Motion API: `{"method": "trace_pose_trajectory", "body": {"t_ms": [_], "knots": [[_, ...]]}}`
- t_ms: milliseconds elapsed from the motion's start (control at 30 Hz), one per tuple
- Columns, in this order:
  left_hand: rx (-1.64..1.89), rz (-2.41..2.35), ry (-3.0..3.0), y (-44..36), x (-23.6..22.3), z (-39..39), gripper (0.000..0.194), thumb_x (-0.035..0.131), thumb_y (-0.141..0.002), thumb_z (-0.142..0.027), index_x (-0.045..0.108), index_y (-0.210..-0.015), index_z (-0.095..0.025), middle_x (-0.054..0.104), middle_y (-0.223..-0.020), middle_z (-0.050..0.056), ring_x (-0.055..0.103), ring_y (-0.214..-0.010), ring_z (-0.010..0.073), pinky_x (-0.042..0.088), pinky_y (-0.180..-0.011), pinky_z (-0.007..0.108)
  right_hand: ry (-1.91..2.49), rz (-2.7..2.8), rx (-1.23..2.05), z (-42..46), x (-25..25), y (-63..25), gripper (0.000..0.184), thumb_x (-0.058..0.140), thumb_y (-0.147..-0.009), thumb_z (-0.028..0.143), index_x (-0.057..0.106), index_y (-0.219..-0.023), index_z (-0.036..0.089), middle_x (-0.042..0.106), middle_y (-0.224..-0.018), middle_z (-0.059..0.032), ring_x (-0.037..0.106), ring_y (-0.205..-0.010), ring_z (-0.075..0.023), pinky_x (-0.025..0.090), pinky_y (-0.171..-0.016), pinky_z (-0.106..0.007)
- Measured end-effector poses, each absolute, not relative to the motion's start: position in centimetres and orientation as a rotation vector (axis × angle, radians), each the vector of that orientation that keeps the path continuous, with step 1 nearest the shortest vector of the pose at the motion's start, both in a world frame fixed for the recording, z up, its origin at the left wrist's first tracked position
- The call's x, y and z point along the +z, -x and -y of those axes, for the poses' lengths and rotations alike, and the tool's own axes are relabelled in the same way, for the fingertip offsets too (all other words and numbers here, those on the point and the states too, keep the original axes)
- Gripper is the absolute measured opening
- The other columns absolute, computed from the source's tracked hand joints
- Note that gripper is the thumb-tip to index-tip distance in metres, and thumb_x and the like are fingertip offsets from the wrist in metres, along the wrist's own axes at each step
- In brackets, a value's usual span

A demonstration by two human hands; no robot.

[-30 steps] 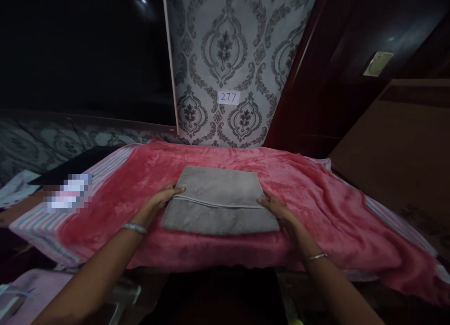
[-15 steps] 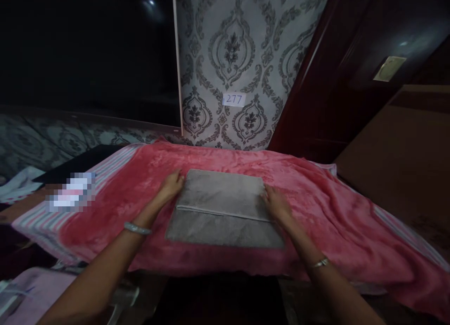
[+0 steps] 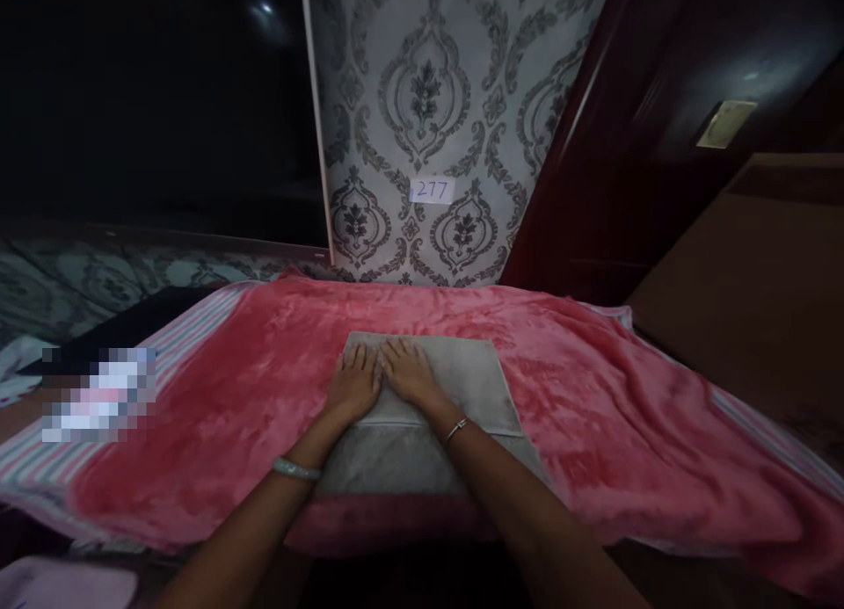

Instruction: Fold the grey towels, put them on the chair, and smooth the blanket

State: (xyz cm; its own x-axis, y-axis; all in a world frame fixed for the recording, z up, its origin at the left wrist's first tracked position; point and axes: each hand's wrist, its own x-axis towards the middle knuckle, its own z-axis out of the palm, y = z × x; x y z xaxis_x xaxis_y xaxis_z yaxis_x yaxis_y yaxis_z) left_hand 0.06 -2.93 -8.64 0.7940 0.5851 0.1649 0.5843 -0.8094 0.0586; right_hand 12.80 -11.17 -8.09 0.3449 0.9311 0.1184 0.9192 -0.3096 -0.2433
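A grey cloth (image 3: 465, 376), partly folded over from the far side, lies on a red plush blanket (image 3: 277, 372). The folded flap's edge runs across the middle of the cloth. My left hand (image 3: 356, 382) rests flat on the flap near its far left corner, fingers extended. Close beside it, my right hand (image 3: 409, 372) also lies flat on the flap with its fingers stretched forward. Both palms face down, and my forearms cover parts of the cloth's near half.
Behind the blanket stands a patterned wall with a paper label (image 3: 432, 190) reading 277. A dark screen (image 3: 158, 108) is at the left, a brown box-like panel (image 3: 752, 301) at the right. A blurred-out item (image 3: 98, 396) lies on the blanket's striped left border.
My hands have moved from the cloth's left and right sides onto the folded flap, coming together near its far left part. The view has shifted slightly.
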Motion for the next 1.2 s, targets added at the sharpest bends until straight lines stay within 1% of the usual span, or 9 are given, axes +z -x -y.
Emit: {"method": "trace_pose_trajectory", "body": {"t_ms": [167, 400, 600, 700, 800, 867, 967, 1067, 1200], "knots": [[0.326, -0.95, -2.975, -0.3, -8.7, 2.5, 0.059, 0.04, -0.098, -0.036, 0.041, -0.155, -0.018, 0.036, -0.162, 0.017, 0.027, -0.152, 0.032, 0.022, -0.123, 0.054, 2.439, 1.522, 0.062, 12.9, -7.7, -14.8, 0.063, 0.03, -0.104, 0.05, 0.033, -0.158, 0.017, 0.025, -0.166, -0.0107, 0.019, -0.154, -0.0261, 0.013, -0.124, -0.049], [0.267, -0.977, -2.973, -0.4, -8.0, 2.8, 0.06, 0.039, -0.099, -0.036, 0.04, -0.156, -0.016, 0.031, -0.164, 0.018, 0.025, -0.153, 0.032, 0.02, -0.124, 0.051, 2.652, 1.278, 0.053, 19.6, -8.1, -19.4, 0.065, 0.029, -0.104, 0.049, 0.029, -0.16, 0.015, 0.021, -0.167, -0.0109, 0.015, -0.155, -0.026, 0.012, -0.124, -0.05], [0.202, -1.005, -2.99, -0.4, -7.3, 3.3, 0.06, 0.037, -0.1, -0.035, 0.037, -0.157, -0.015, 0.03, -0.164, 0.018, 0.024, -0.154, 0.0315, 0.019, -0.124, 0.049, 2.756, 1.017, 0.166, 25.2, -9.0, -21.9, 0.065, 0.028, -0.105, 0.047, 0.019, -0.163, 0.019, 0.011, -0.17, -0.0087, 0.015, -0.155, -0.0259, 0.021, -0.122, -0.051], [0.215, -0.997, -3.014, -0.3, -7.2, 3.3, 0.06, 0.036, -0.1, -0.034, 0.036, -0.157, -0.013, 0.031, -0.164, 0.019, 0.024, -0.154, 0.0314, 0.019, -0.124, 0.049, 2.772, 0.971, 0.24, 26.0, -8.3, -22.4, 0.065, 0.029, -0.105, 0.045, 0.019, -0.162, 0.018, 0.014, -0.169, -0.0098, 0.015, -0.155, -0.028, 0.019, -0.122, -0.056], [0.213, -0.996, -3.008, -0.3, -7.0, 3.3, 0.06, 0.036, -0.1, -0.034, 0.037, -0.157, -0.013, 0.031, -0.164, 0.019, 0.025, -0.153, 0.0318, 0.021, -0.123, 0.05, 2.777, 0.979, 0.152, 24.4, -6.4, -22.3, 0.064, 0.034, -0.103, 0.044, 0.027, -0.16, 0.015, 0.013, -0.169, -0.0131, 0.012, -0.155, -0.0313, 0.016, -0.121, -0.061], [0.215, -0.994, -3.001, -0.3, -6.9, 3.3, 0.06, 0.036, -0.1, -0.033, 0.037, -0.157, -0.014, 0.032, -0.164, 0.019, 0.025, -0.153, 0.0319, 0.021, -0.123, 0.05, 2.703, 1.071, 0.05, 22.0, -5.2, -21.4, 0.064, 0.037, -0.102, 0.042, 0.029, -0.16, 0.014, 0.014, -0.168, -0.0154, 0.012, -0.155, -0.0307, 0.016, -0.121, -0.059], [0.234, -0.985, -3.003, -0.2, -6.9, 3.2, 0.059, 0.035, -0.1, -0.033, 0.038, -0.157, -0.015, 0.032, -0.164, 0.018, 0.026, -0.153, 0.032, 0.022, -0.123, 0.05, 2.523, 1.285, 0.02, 17.6, -4.3, -18.9, 0.062, 0.033, -0.103, 0.041, 0.03, -0.159, 0.013, 0.023, -0.166, -0.0172, 0.02, -0.153, -0.0303, 0.021, -0.12, -0.057], [0.23, -0.996, -3.016, -0.2, -7.0, 3.1, 0.059, 0.034, -0.1, -0.033, 0.039, -0.156, -0.016, 0.032, -0.164, 0.018, 0.027, -0.153, 0.0318, 0.023, -0.122, 0.05, 2.423, 1.418, 0.05, 14.4, -4.9, -16.7, 0.059, 0.029, -0.105, 0.043, 0.036, -0.156, 0.014, 0.031, -0.163, -0.0151, 0.027, -0.151, -0.0297, 0.024, -0.119, -0.055], [0.232, -0.994, -3.023, -0.3, -7.1, 2.7, 0.058, 0.034, -0.1, -0.034, 0.04, -0.156, -0.017, 0.033, -0.163, 0.018, 0.028, -0.152, 0.0318, 0.025, -0.121, 0.052, 2.412, 1.407, 0.047, 13.5, -6.0, -16.7, 0.059, 0.032, -0.105, 0.048, 0.043, -0.152, 0.016, 0.038, -0.161, -0.0116, 0.03, -0.149, -0.028, 0.022, -0.121, -0.049]]}}
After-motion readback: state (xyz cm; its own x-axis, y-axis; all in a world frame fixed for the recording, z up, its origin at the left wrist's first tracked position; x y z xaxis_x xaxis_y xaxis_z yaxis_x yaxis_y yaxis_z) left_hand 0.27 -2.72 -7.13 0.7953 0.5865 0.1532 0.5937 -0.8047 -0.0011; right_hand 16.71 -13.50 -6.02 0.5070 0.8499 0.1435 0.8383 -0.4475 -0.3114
